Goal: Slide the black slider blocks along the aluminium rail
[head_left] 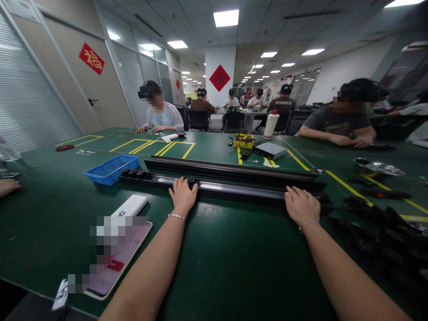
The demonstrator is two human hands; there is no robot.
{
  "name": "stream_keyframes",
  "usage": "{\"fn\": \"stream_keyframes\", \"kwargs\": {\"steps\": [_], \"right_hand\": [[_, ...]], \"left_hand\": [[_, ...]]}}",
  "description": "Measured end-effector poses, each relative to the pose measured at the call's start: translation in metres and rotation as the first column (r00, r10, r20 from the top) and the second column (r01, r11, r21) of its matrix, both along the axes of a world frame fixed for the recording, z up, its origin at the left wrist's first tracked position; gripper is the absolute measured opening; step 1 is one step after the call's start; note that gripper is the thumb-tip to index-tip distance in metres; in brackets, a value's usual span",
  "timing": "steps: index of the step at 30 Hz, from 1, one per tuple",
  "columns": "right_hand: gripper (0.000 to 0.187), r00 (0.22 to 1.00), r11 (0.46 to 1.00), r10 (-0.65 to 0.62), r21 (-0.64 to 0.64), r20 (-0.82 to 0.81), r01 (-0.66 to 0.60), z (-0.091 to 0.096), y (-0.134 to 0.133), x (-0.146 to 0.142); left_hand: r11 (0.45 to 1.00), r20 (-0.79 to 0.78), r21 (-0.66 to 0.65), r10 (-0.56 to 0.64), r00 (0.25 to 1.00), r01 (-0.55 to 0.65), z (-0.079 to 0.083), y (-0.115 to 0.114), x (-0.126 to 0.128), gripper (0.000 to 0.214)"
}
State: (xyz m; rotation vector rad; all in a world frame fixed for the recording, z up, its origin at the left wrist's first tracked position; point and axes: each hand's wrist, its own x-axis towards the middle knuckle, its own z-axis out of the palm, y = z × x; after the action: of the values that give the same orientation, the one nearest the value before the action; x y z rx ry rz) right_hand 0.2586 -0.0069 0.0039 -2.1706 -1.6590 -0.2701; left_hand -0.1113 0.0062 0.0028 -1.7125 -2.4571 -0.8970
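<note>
A long black rail with a shiny top face lies crosswise on the green table in front of me. My left hand grips it left of its middle, its thumb beside a small black fitting on the rail. Near the right end, my right hand has its fingers curled over the same rail. Several black knob-like parts sit at the rail's left end. Just behind lies a second long black strip, roughly parallel. The undersides of my fingers are hidden.
A blue bin touches the left area, with a phone and white box nearer. Dark parts pile up at right. Behind are a yellow holder, grey box and bottle. People sit across the table.
</note>
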Motion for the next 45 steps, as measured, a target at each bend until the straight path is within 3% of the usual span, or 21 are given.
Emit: {"fn": "stream_keyframes", "kwargs": {"steps": [16, 25, 35, 45], "right_hand": [[0.046, 1.0, 0.994, -0.021, 0.103, -0.013, 0.022, -0.006, 0.001, -0.002], [0.047, 0.999, 0.998, -0.016, 0.063, -0.035, 0.018, -0.003, 0.002, 0.0], [0.046, 0.996, 0.996, -0.079, 0.039, -0.035, 0.08, 0.003, -0.006, -0.003], [0.045, 0.997, 0.998, -0.049, 0.046, -0.052, 0.052, 0.002, -0.017, -0.002]], "left_hand": [[0.996, -0.19, 0.025, -0.085, 0.978, 0.091, 0.004, -0.003, 0.008, 0.039], [0.965, -0.262, -0.041, -0.262, 0.929, 0.26, 0.004, -0.005, 0.021, 0.04], [0.965, -0.261, -0.09, -0.262, 0.929, 0.247, 0.012, -0.012, 0.019, 0.04], [0.969, -0.28, -0.1, -0.243, 0.929, 0.224, 0.011, -0.017, 0.027, 0.045]]}}
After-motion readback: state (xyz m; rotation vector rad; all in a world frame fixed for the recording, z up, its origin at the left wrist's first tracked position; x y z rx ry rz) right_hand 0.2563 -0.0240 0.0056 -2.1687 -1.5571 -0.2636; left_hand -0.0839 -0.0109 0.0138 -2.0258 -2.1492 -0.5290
